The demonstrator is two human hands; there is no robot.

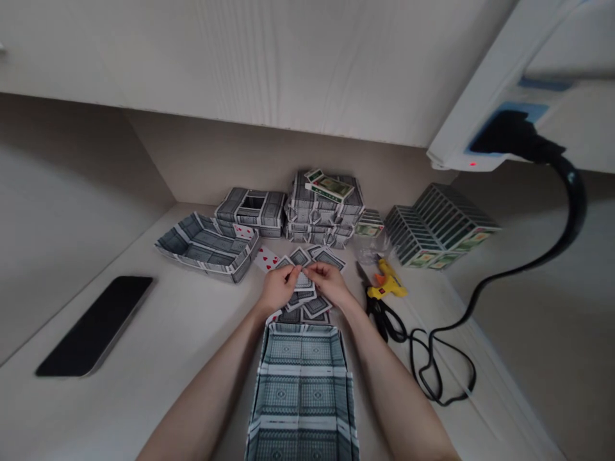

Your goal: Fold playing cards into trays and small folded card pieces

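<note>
Between my two hands is a playing card (303, 282) with a patterned back, pinched at its upper edge. My left hand (280, 287) closes thumb against fingers on its left side. On the right side my right hand (329, 282) does the same. Loose playing cards (317, 306) lie scattered beneath and around both hands, mostly backs up; a red-pipped card (266, 258) shows its face at the left. Close to me, between my forearms, stands a long open tray made of playing cards (300, 397).
At the back left are another card tray (206, 253) and a card box with an opening (252, 211). Stacked card cases (324, 208) carry a small carton (331, 187). Right: card packs (439, 224), yellow glue gun (388, 282), black-handled scissors (384, 317), cord (475, 301). Left: phone (96, 325).
</note>
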